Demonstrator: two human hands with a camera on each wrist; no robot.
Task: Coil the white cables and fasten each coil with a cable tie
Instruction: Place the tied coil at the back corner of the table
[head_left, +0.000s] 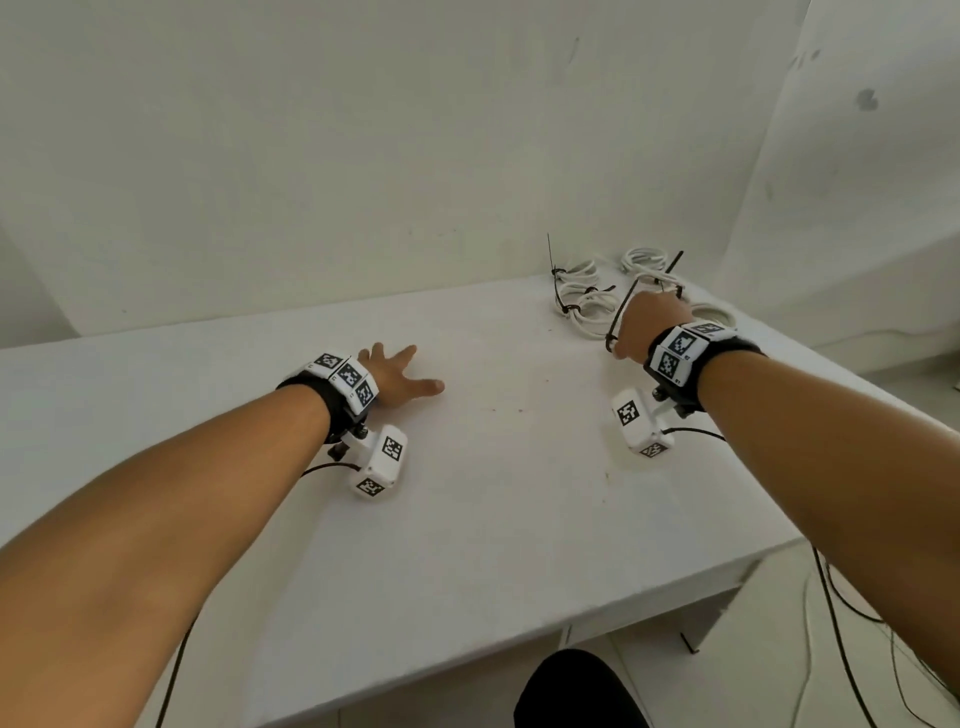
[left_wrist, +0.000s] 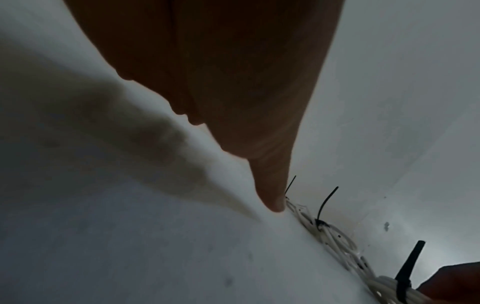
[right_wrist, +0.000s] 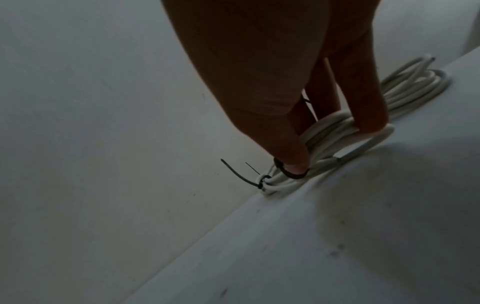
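My right hand (head_left: 647, 322) reaches to the back right of the white table (head_left: 493, 519). In the right wrist view its thumb and fingers (right_wrist: 371, 115) pinch a white cable coil (right_wrist: 330, 125), the thumb tip lying at the black cable tie (right_wrist: 291, 174) around it. Other tied white coils (head_left: 582, 306) lie close by, and their black tie tails (head_left: 550, 252) stick up. My left hand (head_left: 400, 371) rests flat on the table with spread fingers, empty and well to the left of the coils.
A white wall rises right behind the coils. One more coil (right_wrist: 415, 82) lies beyond the held one, near the table's right edge. Black wires (head_left: 841, 639) hang below the table's front right corner. A dark round object (head_left: 576, 691) sits under the front edge.
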